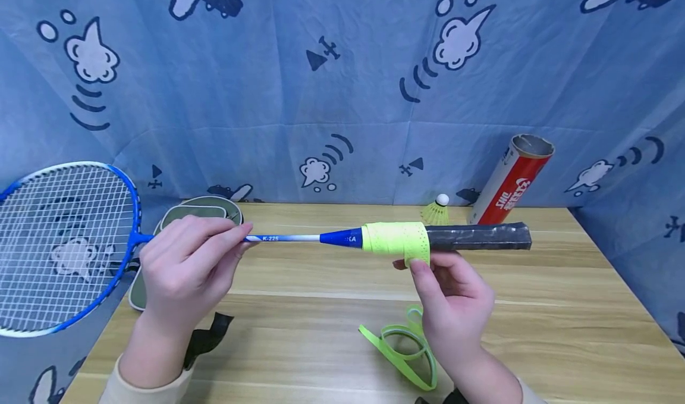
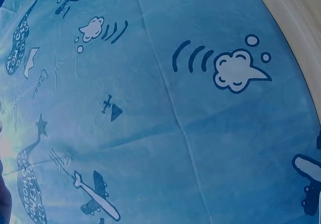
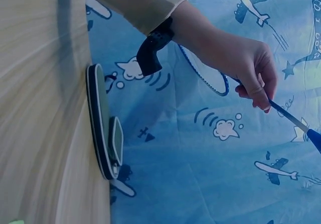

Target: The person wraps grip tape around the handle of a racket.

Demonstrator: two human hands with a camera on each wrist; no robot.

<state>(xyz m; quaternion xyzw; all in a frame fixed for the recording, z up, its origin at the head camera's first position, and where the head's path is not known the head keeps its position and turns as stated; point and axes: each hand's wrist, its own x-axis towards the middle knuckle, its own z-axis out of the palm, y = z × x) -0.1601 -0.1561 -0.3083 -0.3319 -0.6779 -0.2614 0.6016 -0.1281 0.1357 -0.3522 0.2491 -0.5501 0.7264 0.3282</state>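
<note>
A blue and white badminton racket (image 1: 135, 213) is held level above the table, its head to the left. My left hand (image 1: 184, 267) pinches the thin shaft (image 1: 299, 238); the right wrist view shows the same left hand (image 3: 246, 66) on it. Yellow-green overgrip tape (image 1: 387, 237) wraps the front part of the handle, and the rest of the handle (image 1: 481, 237) is bare black. Below the handle, my right hand (image 1: 455, 297) pinches the tape's hanging part between thumb and fingers. In the left wrist view only the patterned cloth and a table edge are plain.
A loose yellow-green strip (image 1: 407, 356) lies curled on the wooden table (image 1: 562, 309). Behind the handle stand a yellow shuttlecock (image 1: 436, 212) and a red and white tube (image 1: 511, 181). The green case (image 1: 138, 291) sits at the left, partly behind my left hand. Blue cloth (image 1: 364, 83) hangs behind.
</note>
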